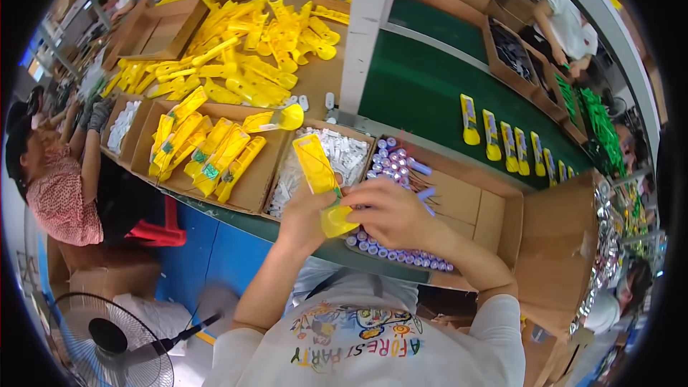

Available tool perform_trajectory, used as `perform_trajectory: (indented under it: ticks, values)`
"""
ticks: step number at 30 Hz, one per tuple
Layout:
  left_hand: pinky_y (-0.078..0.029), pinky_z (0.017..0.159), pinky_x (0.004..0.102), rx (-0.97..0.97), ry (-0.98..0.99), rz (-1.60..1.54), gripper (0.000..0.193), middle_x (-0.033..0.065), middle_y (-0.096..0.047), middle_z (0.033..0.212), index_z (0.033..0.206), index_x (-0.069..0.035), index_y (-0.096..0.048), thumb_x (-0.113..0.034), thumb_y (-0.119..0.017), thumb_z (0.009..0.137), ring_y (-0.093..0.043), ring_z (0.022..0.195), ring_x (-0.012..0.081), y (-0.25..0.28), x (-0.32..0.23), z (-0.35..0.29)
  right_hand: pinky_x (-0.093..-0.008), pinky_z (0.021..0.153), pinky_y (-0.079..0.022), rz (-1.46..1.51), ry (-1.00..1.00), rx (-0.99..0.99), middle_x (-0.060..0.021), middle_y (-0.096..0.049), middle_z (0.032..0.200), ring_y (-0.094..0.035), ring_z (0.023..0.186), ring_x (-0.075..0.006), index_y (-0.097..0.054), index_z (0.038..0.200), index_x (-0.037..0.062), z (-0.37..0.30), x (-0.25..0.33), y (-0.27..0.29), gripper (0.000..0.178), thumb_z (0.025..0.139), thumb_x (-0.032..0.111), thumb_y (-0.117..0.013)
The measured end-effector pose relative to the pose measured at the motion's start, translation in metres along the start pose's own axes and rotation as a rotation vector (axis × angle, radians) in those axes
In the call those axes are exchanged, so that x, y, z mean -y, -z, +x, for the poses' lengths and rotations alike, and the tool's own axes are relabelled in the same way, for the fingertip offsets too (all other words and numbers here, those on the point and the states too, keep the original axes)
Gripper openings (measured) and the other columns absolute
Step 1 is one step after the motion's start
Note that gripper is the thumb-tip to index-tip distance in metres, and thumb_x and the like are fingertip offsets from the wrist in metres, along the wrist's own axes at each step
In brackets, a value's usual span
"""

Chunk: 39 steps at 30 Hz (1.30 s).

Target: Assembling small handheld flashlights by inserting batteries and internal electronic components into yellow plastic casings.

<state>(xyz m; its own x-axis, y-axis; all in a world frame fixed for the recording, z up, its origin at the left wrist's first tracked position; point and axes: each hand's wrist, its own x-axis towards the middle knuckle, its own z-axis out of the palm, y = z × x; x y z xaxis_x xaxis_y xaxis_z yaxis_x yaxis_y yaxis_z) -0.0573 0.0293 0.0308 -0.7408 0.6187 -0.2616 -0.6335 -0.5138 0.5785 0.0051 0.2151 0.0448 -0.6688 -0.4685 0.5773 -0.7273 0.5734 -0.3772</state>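
Bright indoor light, strong fisheye edge bending

Blue flr (190, 244), red stool (170, 221) & fan (109, 335) at L, wht post (363, 36) by grn belt (423, 72).

Workers (66, 201) staff a factory assembly workshop, with yellow plastic casings (247, 32) heaped on a table (324, 87), cardboard trays (466, 204) and a green conveyor belt (412, 75).
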Motion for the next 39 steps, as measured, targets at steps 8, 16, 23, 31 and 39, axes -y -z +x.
perform_trajectory:
  ticks: [8, 16, 23, 31, 39]
  values:
    - [-0.049, 0.078, 0.0295, 0.186, -0.149, 0.443, 0.047, 0.0106, -0.05, 0.111, 0.129, -0.004, -0.029, -0.016, -0.048, 0.087, -0.057, 0.091, 0.0156, -0.01, 0.036, -0.031, -0.0247, 0.05, -0.041, 0.221, -0.677, -0.21, -0.004, -0.057, 0.071, -0.054, 0.059, -0.0115, -0.067, 0.083, 0.0057, 0.01, 0.043, 0.001, 0.011, 0.077, 0.011, -0.074]
    - [-0.05, 0.076, 0.0342, 0.212, -0.141, 0.438, 0.05, 0.0111, -0.049, 0.112, 0.139, -0.009, -0.025, 0.003, -0.037, 0.092, -0.056, 0.082, 0.0185, 0.018, 0.053, -0.024, -0.0329, 0.062, -0.051, -0.067, -0.328, -0.151, -0.0068, -0.059, 0.081, -0.062, 0.076, -0.0232, -0.063, 0.082, 0.0067, -0.024, 0.047, 0.011, 0.012, 0.072, 0.006, -0.07]
    - [-0.049, 0.065, 0.0293, 0.338, -0.031, 0.42, 0.021, 0.0069, -0.049, 0.086, 0.115, -0.005, -0.033, -0.001, -0.041, 0.096, -0.053, 0.069, 0.0139, -0.014, 0.051, -0.033, -0.0397, 0.079, -0.052, -0.19, -0.666, 0.281, -0.0138, -0.064, 0.099, -0.063, 0.092, -0.0314, -0.067, 0.102, 0.0059, -0.13, -0.054, 0.057, 0.026, 0.077, -0.003, -0.063]
    - [-0.051, 0.068, 0.0347, 0.348, 0.152, 0.348, 0.053, 0.0093, -0.049, 0.1, 0.14, -0.014, -0.022, 0.001, -0.04, 0.093, -0.054, 0.071, 0.0171, -0.018, 0.08, -0.04, -0.0396, 0.093, -0.051, -0.152, -0.315, -0.165, -0.0129, -0.062, 0.119, -0.06, 0.113, -0.0325, -0.065, 0.11, 0.0036, -0.051, 0.031, 0.029, 0.041, 0.071, -0.006, -0.065]
    - [-0.05, 0.066, 0.0323, 0.263, 0.127, 0.346, 0.057, 0.0085, -0.048, 0.099, 0.141, -0.017, -0.021, 0.004, -0.039, 0.091, -0.053, 0.071, 0.0159, -0.007, 0.075, -0.041, -0.0365, 0.083, -0.053, -0.495, -0.179, 0.017, -0.0108, -0.064, 0.107, -0.063, 0.097, -0.031, -0.064, 0.114, 0.0049, -0.032, 0.048, 0.031, 0.042, 0.072, 0.003, -0.069]
